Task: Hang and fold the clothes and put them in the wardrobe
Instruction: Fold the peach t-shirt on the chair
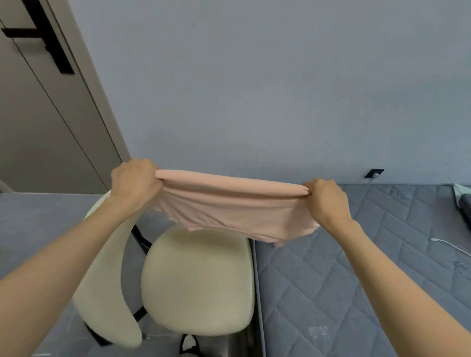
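Two-handed hold, up in the air. Grips a pink garment (235, 209) at its opposite ends: left hand (135, 182) curled round the left end, right hand (327, 201) pinching the right end, fingers of both closed tight on bunched cloth. Stretches the top edge into a taut, near-level line between the fists, probably to square the fold and pull out creases. Hangs doubled below that line, the loose lower hem sagging just beneath the grip and between the two wrists. Floats above a cream chair (198, 281) without touching the seat, with a mattress (360, 284) just to the right, likely the surface for laying it flat. Reads as a folding step partway through: doubled over once, not yet a compact stack, not yet put away. Shows a door (38, 114) at far left; cannot tell whether it belongs to the wardrobe.
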A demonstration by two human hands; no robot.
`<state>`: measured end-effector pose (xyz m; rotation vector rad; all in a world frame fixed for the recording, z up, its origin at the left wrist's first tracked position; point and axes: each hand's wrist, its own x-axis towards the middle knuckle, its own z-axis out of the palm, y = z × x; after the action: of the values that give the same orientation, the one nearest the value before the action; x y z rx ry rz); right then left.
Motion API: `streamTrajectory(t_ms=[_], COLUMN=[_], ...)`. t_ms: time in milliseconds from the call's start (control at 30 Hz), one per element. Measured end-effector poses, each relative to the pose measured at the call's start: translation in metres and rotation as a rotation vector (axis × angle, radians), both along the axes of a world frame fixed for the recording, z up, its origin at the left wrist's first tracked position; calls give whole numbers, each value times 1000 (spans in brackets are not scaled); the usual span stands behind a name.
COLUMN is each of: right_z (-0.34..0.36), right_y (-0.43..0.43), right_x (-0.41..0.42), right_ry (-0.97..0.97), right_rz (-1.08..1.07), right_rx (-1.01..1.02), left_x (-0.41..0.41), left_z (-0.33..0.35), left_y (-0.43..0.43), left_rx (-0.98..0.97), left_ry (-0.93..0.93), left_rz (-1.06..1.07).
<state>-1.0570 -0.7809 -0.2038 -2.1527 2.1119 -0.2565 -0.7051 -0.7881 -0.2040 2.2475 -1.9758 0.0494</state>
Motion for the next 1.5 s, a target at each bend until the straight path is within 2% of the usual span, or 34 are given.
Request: streamTrajectory(t_ms=[267,400,500,667,867,1133,1400,1500], right_z=[15,17,4,-33,-90,-161,-209,-224], right_y=[88,100,102,94,54,-49,-153,-178], right_x=[-29,-30,-30,-27,-12,23,51,55], right_ry=[24,142,184,277,347,395,429,420], right_rz=[26,44,62,84,105,105,23,15], right_rx=[-22,-14,38,189,322,410,418,430], left_x=[-31,-34,-34,-33,-13,22,46,46], left_z=[2,9,6,-24,-85,-175,-235,-247], left_y=[101,127,136,134,93,-15,-130,-151], left_rx=[-1,276,486,570,564,527,564,518], left_ry=[-40,13,-8,-65,-137,-217,-120,-139], left_rz=[106,174,146,97,51,5,-61,-53])
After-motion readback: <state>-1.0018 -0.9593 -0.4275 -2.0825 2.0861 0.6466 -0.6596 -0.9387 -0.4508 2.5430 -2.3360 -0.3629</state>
